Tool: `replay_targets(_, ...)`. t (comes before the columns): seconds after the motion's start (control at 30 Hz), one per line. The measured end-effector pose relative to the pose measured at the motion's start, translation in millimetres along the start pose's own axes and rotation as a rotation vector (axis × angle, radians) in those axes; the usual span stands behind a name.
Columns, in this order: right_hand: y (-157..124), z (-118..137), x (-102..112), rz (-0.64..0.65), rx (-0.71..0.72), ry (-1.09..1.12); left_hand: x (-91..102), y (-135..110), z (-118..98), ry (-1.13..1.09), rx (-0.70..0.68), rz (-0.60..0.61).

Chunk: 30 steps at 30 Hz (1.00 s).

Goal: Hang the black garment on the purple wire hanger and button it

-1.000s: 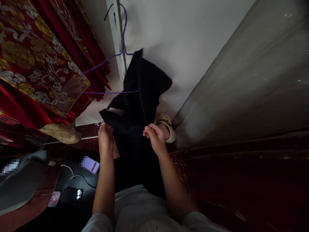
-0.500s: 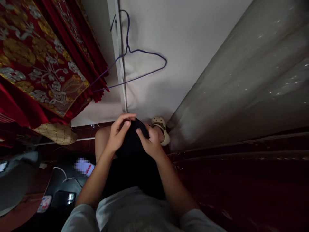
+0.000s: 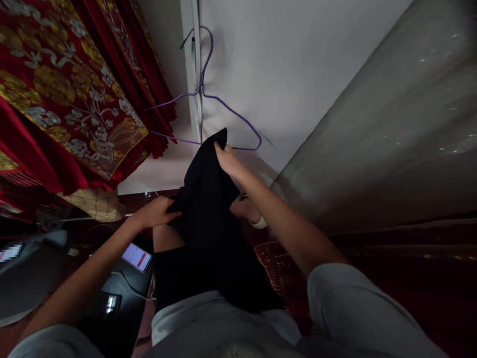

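A black cloth garment (image 3: 208,184) hangs spread between my hands above my lap; its exact kind cannot be made out. My right hand (image 3: 230,163) pinches its raised upper edge, just in front of a purple wire hanger (image 3: 242,118). My left hand (image 3: 158,211) grips the garment's left side lower down, close to my bare knee. The hanger is hooked on a white upright rail (image 3: 196,64), and the black cloth covers part of its bottom bar. Below, the cloth merges with the dark clothing on my lap, so its lower edge is hidden.
Red embroidered garments (image 3: 74,94) hang at the left. A dark stool (image 3: 130,278) there holds a lit phone (image 3: 137,257), a dark phone (image 3: 108,303) and a white cable. On the right hangs a grey plastic-like sheet (image 3: 372,149), with dark red fabric (image 3: 372,288) below.
My hands have moved apart, drawing the bunched black garment out. The right hand rose towards the hanger; the left went down and left. The hanger has swung and tilted slightly.
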State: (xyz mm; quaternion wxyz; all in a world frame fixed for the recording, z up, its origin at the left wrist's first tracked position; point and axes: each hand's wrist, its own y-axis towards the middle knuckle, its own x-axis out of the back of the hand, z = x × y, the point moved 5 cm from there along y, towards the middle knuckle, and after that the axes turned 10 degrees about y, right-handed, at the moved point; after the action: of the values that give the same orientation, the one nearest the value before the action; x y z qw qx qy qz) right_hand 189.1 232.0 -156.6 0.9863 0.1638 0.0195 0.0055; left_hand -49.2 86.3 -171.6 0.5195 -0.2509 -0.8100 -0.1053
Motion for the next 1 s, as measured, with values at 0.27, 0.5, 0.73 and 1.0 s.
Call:
replay_targets(0.27,-9.4,61.2,93.3,-0.283,0.100,-0.509,-20.3,-20.6,-11.9,-0.374,-0.095,0.135)
replay_targets(0.5,-14.0,92.7,107.2,-0.217,0.063,-0.554,-35.9,-3.4,-52.1,-0.589,-0.133,0.320)
replay_targets(0.73,-26.6,83.0,92.5,-0.172,-0.007,-0.481,-55.0,92.5,-81.7,-0.718,-0.198,-0.236)
replay_targets(1.0,-17.6,95.6,120.6,-0.212,0.091,-0.631,-78.6,102.6,-73.4,-0.352,-0.156,0.083)
